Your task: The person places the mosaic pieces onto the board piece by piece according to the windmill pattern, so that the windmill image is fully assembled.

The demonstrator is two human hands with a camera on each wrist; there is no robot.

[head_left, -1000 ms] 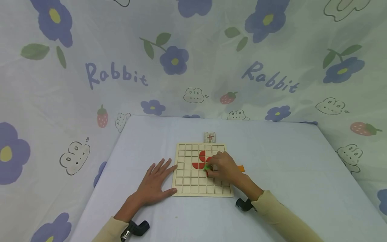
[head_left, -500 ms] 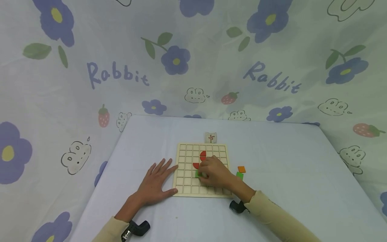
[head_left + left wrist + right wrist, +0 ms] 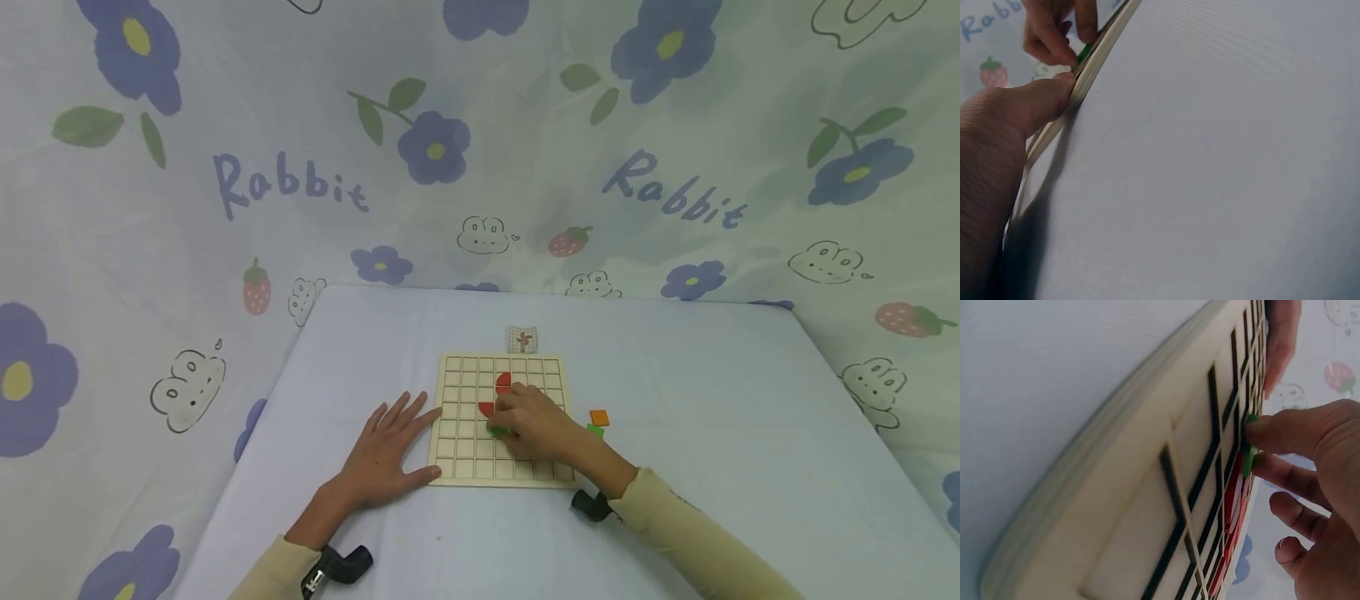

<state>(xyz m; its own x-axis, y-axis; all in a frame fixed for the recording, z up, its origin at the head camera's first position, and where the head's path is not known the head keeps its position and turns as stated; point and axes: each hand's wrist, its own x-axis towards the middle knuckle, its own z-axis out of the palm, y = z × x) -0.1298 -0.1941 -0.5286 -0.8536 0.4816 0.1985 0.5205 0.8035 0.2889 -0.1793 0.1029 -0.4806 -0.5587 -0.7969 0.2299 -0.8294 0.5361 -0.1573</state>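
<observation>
My right hand (image 3: 536, 425) pinches a small green tile (image 3: 497, 431) between thumb and forefinger over the middle of a pale wooden grid board (image 3: 461, 471). In the right wrist view the green tile (image 3: 1249, 459) stands tilted against the grid, and the other fingers are loosely bent. Red rounded pieces (image 3: 503, 380) sit in nearby cells, partly hidden by that hand. My left hand (image 3: 382, 454) lies spread on the table, thumb and forefinger touching the board's left edge. In the left wrist view the left thumb (image 3: 1050, 100) rests at that edge.
Behind the board lies a small card (image 3: 522, 340) with a grid and a red pinwheel-like figure. An orange tile (image 3: 599, 417) and another green tile (image 3: 596, 432) lie right of the board, near the right forearm. A patterned cloth hangs behind the white table (image 3: 675, 358).
My right hand has shifted left and slightly nearer with a green tile, uncovering the loose tiles at the right. Over the last half second the held tile moved slightly right. My left hand stays put.
</observation>
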